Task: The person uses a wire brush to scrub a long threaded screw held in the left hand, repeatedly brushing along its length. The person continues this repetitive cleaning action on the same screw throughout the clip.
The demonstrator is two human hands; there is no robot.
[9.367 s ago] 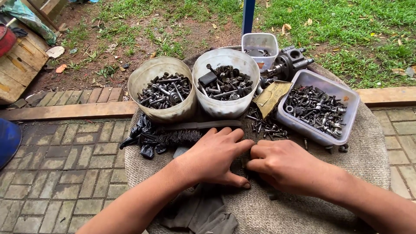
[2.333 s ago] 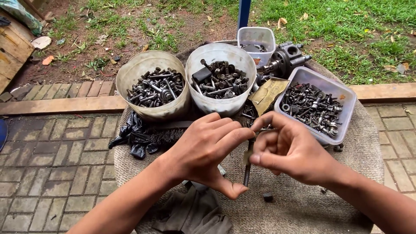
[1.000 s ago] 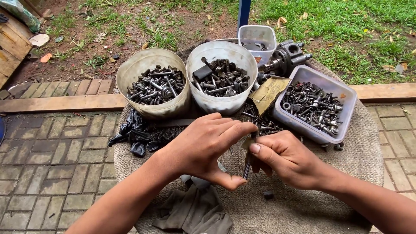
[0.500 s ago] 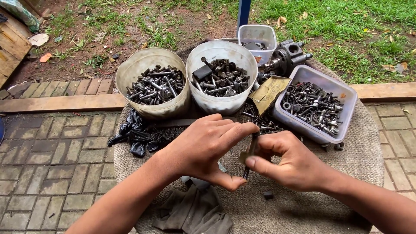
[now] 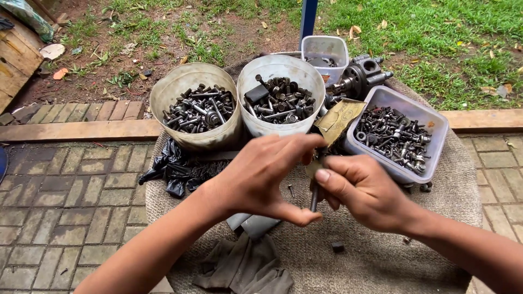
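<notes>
Both hands gripped one long threaded bolt [image 5: 314,197], the left hand [image 5: 261,177] at its ends, the right hand [image 5: 362,190] around its shank: seemingly stiff, heavy, greasy steel.

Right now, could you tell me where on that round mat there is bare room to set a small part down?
The mat is bare at the near right, between the right hand, the rectangular tub and the rim. A smaller patch lies between the grey rag and a small black nut. The far side is crowded with two round tubs and loose bolts.
</notes>
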